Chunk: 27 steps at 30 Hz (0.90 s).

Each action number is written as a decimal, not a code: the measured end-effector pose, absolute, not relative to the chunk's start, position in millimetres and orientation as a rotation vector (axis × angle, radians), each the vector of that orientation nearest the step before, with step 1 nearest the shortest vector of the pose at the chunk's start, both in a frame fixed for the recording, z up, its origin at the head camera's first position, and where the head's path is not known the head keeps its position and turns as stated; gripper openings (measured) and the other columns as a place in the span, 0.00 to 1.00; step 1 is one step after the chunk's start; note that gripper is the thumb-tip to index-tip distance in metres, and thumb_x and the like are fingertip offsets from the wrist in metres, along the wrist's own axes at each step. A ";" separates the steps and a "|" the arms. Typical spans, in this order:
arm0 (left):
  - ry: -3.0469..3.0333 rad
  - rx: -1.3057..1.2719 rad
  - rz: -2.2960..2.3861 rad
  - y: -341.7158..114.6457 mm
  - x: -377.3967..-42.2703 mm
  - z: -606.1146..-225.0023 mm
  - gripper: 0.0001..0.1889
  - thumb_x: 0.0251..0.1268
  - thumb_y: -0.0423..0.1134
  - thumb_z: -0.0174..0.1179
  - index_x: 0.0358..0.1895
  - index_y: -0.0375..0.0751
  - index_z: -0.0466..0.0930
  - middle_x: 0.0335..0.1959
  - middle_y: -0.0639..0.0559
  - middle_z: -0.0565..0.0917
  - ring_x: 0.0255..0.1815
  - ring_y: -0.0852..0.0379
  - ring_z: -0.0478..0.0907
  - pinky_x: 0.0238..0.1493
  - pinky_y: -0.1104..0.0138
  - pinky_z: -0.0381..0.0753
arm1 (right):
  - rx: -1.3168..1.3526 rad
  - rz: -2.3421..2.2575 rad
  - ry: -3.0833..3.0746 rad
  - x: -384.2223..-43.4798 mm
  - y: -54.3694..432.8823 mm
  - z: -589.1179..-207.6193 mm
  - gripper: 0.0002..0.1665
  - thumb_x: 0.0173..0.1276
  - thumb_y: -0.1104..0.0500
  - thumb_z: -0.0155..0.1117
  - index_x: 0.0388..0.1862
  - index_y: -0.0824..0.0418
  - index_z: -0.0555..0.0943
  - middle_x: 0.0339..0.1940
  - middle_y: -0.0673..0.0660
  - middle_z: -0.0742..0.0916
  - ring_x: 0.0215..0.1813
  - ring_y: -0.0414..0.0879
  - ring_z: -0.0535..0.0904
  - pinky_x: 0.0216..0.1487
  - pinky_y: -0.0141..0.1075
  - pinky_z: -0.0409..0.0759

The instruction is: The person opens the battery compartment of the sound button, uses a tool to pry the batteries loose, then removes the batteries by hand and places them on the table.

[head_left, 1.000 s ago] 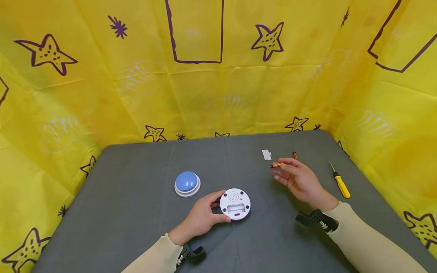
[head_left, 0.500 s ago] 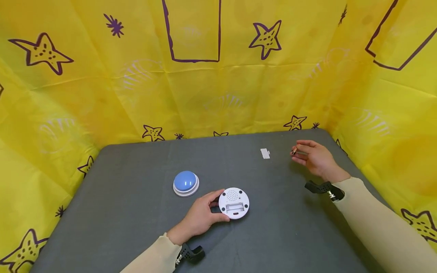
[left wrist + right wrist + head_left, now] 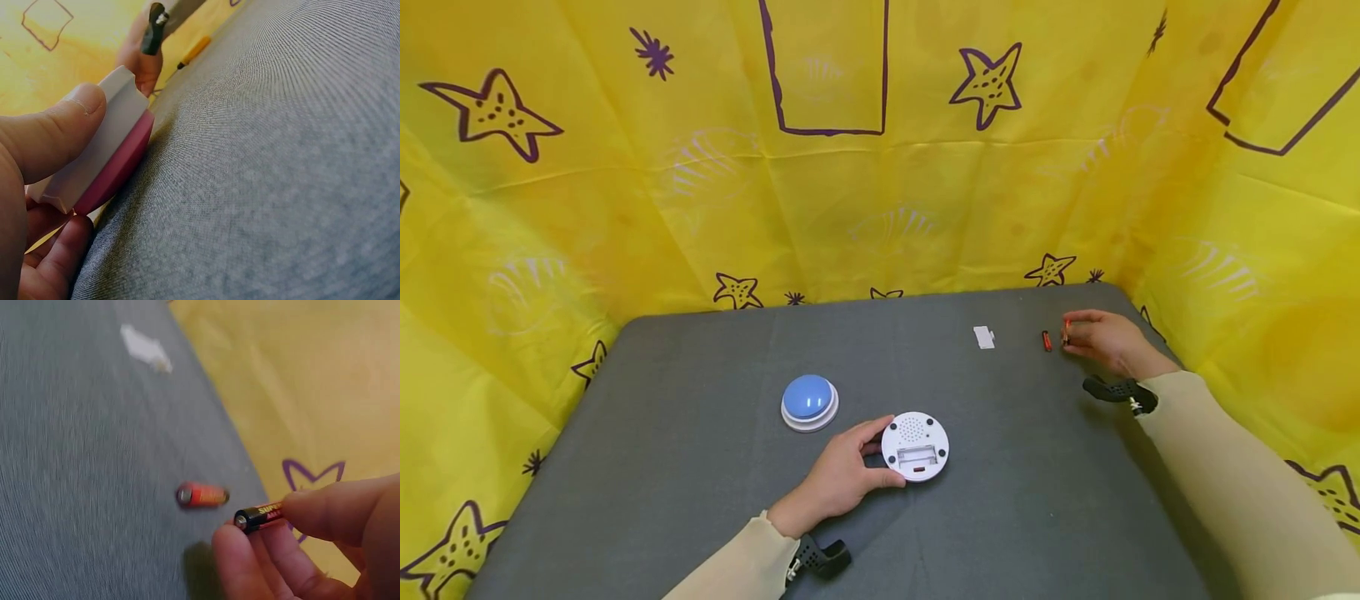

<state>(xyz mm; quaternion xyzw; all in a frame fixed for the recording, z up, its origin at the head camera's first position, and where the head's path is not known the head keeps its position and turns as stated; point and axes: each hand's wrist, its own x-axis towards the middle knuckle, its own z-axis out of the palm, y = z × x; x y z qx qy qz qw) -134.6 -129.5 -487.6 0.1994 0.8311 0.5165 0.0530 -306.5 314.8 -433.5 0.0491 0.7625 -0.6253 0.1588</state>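
While left hand (image 3: 841, 475) is holding button (image 3: 914, 442), right hand (image 3: 1107, 340) is pinching battery (image 3: 262, 516), now moved beside its twin (image 3: 207, 495); both seemingly staying loose.

Place: curtained tabletop work booth; type of building, cannot tell.
Table (image 3: 662, 467): one, grey, fabric-like top, rounded far corners, set before me.
Hangings (image 3: 820, 217): yellow cloth, creased, printed with purple-outlined stars (image 3: 992, 86) and pale shells (image 3: 715, 158), enclosing my table left, right and far side.
Bench goods: one yellow-handled screwdriver (image 3: 197, 50), one loose battery (image 3: 1047, 341), lying on the table.
Wrist mounts (image 3: 1112, 390): two, black, worn at my cuffs, as at a recording station.
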 end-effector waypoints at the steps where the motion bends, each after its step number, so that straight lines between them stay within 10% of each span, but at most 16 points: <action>1: 2.524 0.605 1.574 -129.5 -134.7 -487.8 0.45 0.48 0.47 0.79 0.71 0.36 0.70 0.60 0.48 0.79 0.52 0.57 0.81 0.53 0.65 0.78 | 0.129 -1.755 2.205 -307.7 316.3 -435.7 0.32 0.77 0.63 0.57 0.74 0.74 0.60 0.53 0.61 0.78 0.45 0.44 0.81 0.53 0.40 0.80; 27: 2.526 0.584 1.563 -129.2 -134.7 -487.8 0.45 0.47 0.48 0.79 0.71 0.37 0.70 0.61 0.47 0.78 0.53 0.56 0.81 0.54 0.65 0.78 | 0.025 -1.225 2.611 -316.7 320.7 -448.0 0.25 0.75 0.58 0.61 0.64 0.71 0.75 0.55 0.67 0.81 0.39 0.49 0.81 0.40 0.34 0.82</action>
